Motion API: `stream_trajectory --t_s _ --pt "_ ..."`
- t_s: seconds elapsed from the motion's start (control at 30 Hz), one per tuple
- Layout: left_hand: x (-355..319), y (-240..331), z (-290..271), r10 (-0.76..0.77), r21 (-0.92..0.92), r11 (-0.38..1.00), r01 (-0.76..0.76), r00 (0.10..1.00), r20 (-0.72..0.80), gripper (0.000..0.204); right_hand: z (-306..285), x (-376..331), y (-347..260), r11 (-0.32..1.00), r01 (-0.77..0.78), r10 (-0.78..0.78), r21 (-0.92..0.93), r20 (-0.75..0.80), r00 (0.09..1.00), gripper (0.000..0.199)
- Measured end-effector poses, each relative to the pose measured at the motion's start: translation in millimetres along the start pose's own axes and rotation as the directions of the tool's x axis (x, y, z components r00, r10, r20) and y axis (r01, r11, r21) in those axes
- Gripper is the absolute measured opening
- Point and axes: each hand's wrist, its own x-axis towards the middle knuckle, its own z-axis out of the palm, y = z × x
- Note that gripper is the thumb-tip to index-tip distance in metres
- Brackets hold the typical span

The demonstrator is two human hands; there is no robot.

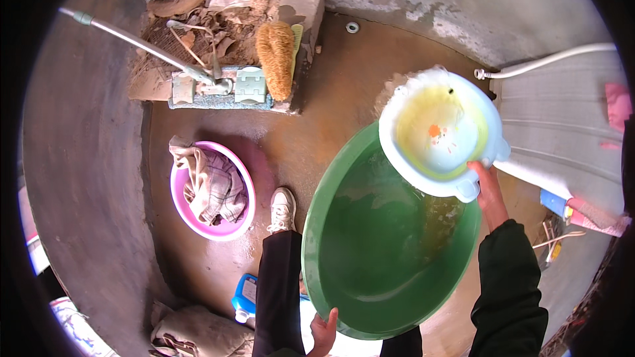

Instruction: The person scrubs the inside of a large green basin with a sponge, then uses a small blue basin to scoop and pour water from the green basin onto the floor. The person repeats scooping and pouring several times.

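Standing on wet brown concrete floor, each grip pinching a rim: green tub, pale basin.

Three basins were in view: one large green basin at the centre, one white basin at its two o'clock rim, and one pink basin at nine o'clock. One bundle of cloth lay in the pink one. Two hands showed: the left hand at six o'clock, the right hand at three. One white shoe stood by, one brown brush at eleven o'clock, and what was possibly one blue bottle at seven.
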Motion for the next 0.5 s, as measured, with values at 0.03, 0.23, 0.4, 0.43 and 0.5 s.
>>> stream_trajectory --t_s 0.03,0.23,0.4,0.43,0.5 --pt "-0.2 -1.2 0.7 0.040 -0.015 0.999 -0.040 0.999 0.009 0.020 8.4 7.6 -13.6 1.000 -0.013 0.013 -0.025 0.018 1.000 0.053" --pt "-2.9 -7.3 -0.2 -0.022 0.009 1.000 0.022 1.000 -0.003 0.018 51.3 25.4 -48.6 0.999 0.014 -0.016 0.033 0.085 0.996 0.056" --pt "-3.7 -1.2 -0.9 -0.064 0.058 0.996 0.065 0.998 -0.008 0.029 50.8 25.2 -29.5 0.985 -0.061 0.045 0.160 0.101 0.994 0.050" --pt "-4.4 1.3 0.0 -0.076 0.057 0.995 0.077 0.997 -0.009 0.029 46.9 23.8 -22.1 0.983 -0.069 0.055 0.169 0.089 0.994 0.045" --pt "-5.3 6.6 2.1 -0.061 -0.011 0.998 0.061 0.998 -0.026 0.029 34.7 18.4 -6.5 0.978 -0.081 0.067 0.191 0.079 0.995 0.037"
